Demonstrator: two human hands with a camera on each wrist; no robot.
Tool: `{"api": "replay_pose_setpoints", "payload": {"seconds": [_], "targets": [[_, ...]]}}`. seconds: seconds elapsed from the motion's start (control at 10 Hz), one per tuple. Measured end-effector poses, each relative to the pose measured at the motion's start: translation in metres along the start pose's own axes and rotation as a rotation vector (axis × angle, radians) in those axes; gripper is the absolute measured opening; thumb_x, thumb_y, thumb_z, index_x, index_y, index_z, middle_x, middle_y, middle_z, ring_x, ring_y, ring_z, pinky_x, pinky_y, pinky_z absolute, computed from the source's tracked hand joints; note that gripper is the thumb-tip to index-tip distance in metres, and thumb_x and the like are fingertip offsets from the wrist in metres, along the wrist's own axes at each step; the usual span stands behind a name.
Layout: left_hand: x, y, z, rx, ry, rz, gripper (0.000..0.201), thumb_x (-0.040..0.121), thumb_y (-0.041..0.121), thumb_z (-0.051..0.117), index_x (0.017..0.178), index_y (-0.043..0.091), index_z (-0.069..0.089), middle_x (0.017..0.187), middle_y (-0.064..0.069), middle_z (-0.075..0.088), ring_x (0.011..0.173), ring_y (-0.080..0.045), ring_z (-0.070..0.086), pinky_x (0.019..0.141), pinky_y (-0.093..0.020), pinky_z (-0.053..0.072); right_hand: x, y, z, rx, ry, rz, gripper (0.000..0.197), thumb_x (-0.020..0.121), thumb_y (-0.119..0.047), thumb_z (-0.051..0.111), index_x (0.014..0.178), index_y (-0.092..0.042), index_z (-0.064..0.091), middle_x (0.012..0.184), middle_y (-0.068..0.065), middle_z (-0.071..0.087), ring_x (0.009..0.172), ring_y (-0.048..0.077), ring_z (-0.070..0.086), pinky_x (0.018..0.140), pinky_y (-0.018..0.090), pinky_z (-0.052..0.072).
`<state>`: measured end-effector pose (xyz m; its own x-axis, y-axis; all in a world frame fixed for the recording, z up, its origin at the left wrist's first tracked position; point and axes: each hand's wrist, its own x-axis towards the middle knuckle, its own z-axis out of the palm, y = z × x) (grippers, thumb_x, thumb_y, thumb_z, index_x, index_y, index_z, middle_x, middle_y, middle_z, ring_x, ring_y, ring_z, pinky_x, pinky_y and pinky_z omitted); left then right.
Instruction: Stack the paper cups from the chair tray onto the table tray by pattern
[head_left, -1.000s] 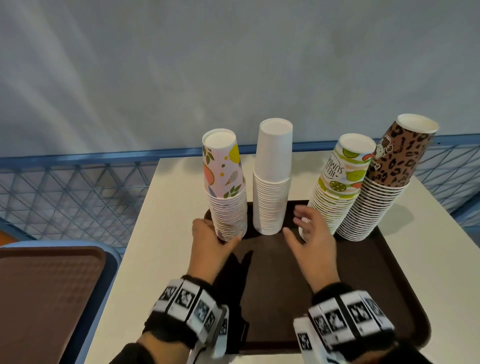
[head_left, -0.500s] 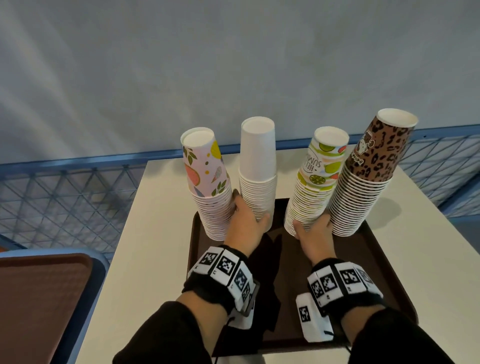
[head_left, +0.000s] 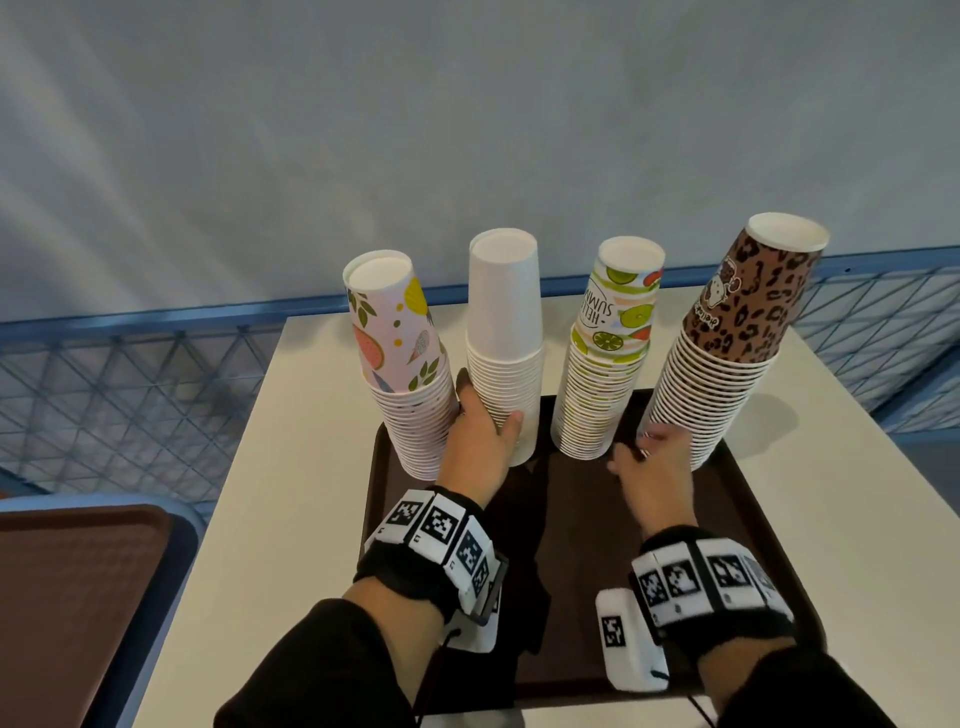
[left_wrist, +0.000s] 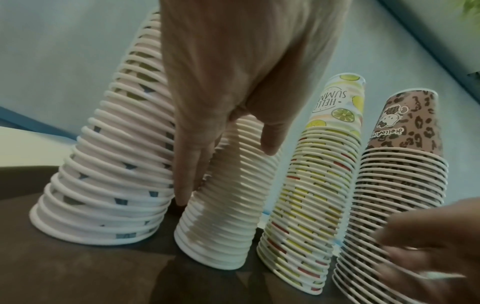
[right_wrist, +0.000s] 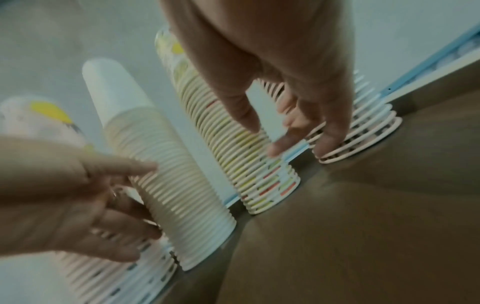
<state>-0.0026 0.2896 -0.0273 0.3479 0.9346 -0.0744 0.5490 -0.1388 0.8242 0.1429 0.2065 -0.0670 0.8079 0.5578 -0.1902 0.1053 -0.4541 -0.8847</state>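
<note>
- Paper cups (head_left: 503, 291) stand upside down in four stacks along the table tray's (head_left: 587, 504) far edge. From left they are the fruit stack (head_left: 410, 400), white stack (head_left: 511, 379), lime stack (head_left: 605, 384) and leopard stack (head_left: 722, 379).
- Left hand (head_left: 475, 447): fingers and thumb grip the white stack low down.
- Right hand (head_left: 655, 473): fingers, spread and fairly straight, touch the lower rims of the lime stack and leopard stack.
- Surface (head_left: 291, 467) carries the table tray.
- Chair tray (head_left: 78, 597) lies left of the table tray.

The head camera is looking forward and down, with the table tray (head_left: 576, 519) at 12 o'clock. The wrist cameras are sitting low and close, facing along the left hand (left_wrist: 233, 82) toward the white cup stack (left_wrist: 228, 205) and along the right hand (right_wrist: 272, 61) toward the lime-print cup stack (right_wrist: 246, 164). All three views are sharing both stacks.
</note>
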Motion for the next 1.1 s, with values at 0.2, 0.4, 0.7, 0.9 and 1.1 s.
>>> {"api": "replay_pose_setpoints", "payload": {"seconds": [0.2,0.4,0.7,0.9,1.1], "targets": [[0.001,0.0,0.002,-0.007,-0.004,-0.021,0.066,0.093,0.025,0.051,0.143,0.004,0.014,0.142,-0.018,0.043,0.127,-0.034,0.047,0.103,-0.037,0.038,0.003,0.009,-0.034,0.09,0.253,0.03,0.069,0.076,-0.003,0.066,0.13,-0.002,0.023,0.137,0.026,0.024,0.113,0.04,0.043,0.087,0.04,0.039],[0.0,0.0,0.003,-0.028,0.009,-0.022,0.067,0.092,0.023,0.051,0.145,0.007,0.012,0.144,-0.016,0.042,0.13,-0.033,0.044,0.105,-0.036,0.035,0.024,-0.002,-0.041,-0.041,0.169,-0.006,0.075,0.079,-0.009,0.065,0.138,-0.009,0.02,0.14,0.026,0.028,0.122,0.043,0.038,0.096,0.046,0.038],[-0.001,-0.001,0.002,-0.04,0.008,-0.024,0.066,0.092,0.022,0.052,0.144,0.005,0.014,0.145,-0.016,0.04,0.13,-0.033,0.043,0.107,-0.037,0.035,0.029,-0.005,-0.04,-0.053,0.169,-0.046,0.071,0.08,-0.008,0.064,0.138,-0.007,0.023,0.139,0.026,0.036,0.123,0.042,0.04,0.098,0.045,0.036],[-0.013,-0.003,-0.001,-0.015,-0.067,-0.08,0.063,0.093,0.025,0.051,0.141,0.002,0.017,0.14,-0.019,0.044,0.126,-0.035,0.047,0.101,-0.035,0.037,0.015,-0.004,-0.048,-0.034,0.178,0.002,0.076,0.079,-0.012,0.066,0.14,-0.008,0.02,0.141,0.026,0.033,0.126,0.04,0.04,0.099,0.043,0.036],[-0.044,-0.007,-0.014,-0.009,-0.206,-0.019,0.056,0.094,0.028,0.05,0.142,0.012,0.027,0.142,-0.009,0.047,0.13,-0.025,0.045,0.101,-0.029,0.033,-0.023,-0.011,-0.054,-0.03,0.033,-0.039,0.073,0.079,-0.012,0.065,0.138,-0.009,0.021,0.14,0.026,0.032,0.126,0.039,0.039,0.1,0.044,0.036]]}}
